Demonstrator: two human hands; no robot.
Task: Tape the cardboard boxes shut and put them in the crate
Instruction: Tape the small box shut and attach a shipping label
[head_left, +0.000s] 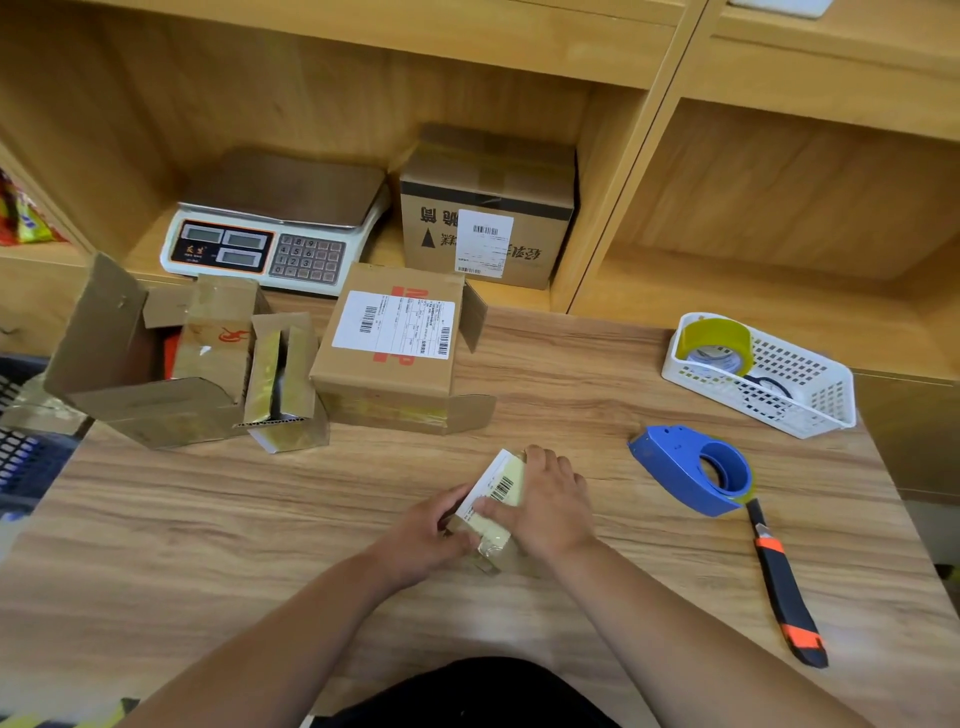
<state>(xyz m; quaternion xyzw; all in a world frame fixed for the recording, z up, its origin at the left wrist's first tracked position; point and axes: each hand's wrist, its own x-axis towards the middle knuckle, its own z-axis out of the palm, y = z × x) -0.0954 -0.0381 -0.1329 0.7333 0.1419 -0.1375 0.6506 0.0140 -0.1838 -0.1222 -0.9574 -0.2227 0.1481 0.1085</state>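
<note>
- Head view: a small box (493, 501) sits on the wooden table (208, 519), just left of the blue tape dispenser (693, 475), with both hands on it.
- The left hand (426, 535) curls its fingers around the box's near-left end and steadies it; the right hand (545, 501) lies flat over the far-right side, thumb pressing the yellowish tape by the barcode label.
- The step in hand looks like smoothing the tape down. To do it well, rub firmly from the middle outward and fold the loose end snug over the edge, so no bubble or lifted corner remains.
- Well left of the dispenser, two open boxes (156, 364) and (400, 353) wait with flaps up.
- A dark crate (21, 441) shows at the table's far left edge, much of it cut off.
- A utility knife (784, 582) lies just below the dispenser.
</note>
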